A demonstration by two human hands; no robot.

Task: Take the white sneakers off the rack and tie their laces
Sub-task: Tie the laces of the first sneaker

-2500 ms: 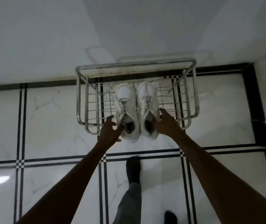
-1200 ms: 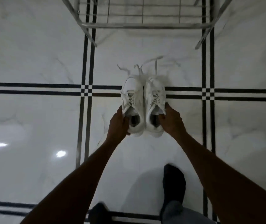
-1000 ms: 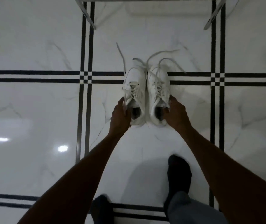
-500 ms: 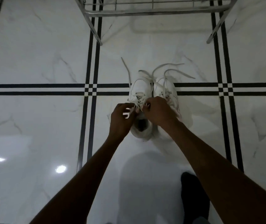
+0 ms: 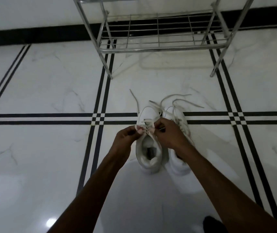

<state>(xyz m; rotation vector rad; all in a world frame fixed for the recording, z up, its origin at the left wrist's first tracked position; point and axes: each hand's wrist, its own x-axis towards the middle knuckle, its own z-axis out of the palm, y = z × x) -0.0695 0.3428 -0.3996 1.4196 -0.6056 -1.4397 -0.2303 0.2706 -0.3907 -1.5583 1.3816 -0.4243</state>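
Two white sneakers stand side by side on the marble floor, toes pointing away from me. Over the left sneaker (image 5: 148, 155), my left hand (image 5: 126, 136) and my right hand (image 5: 169, 133) each pinch a strand of its laces (image 5: 145, 128) just above the tongue. The right sneaker (image 5: 180, 163) is partly hidden under my right wrist. Its loose laces (image 5: 181, 101) trail on the floor beyond the toes.
The metal shoe rack (image 5: 159, 39) stands a little beyond the sneakers against the wall, its lower shelf bare. Black double lines cross the white floor (image 5: 41, 148). A dark-socked foot (image 5: 213, 224) shows at the bottom right.
The sneakers came off the rack and were set on the floor. Both hands left the heels and moved onto the left sneaker's laces, now pinching them.
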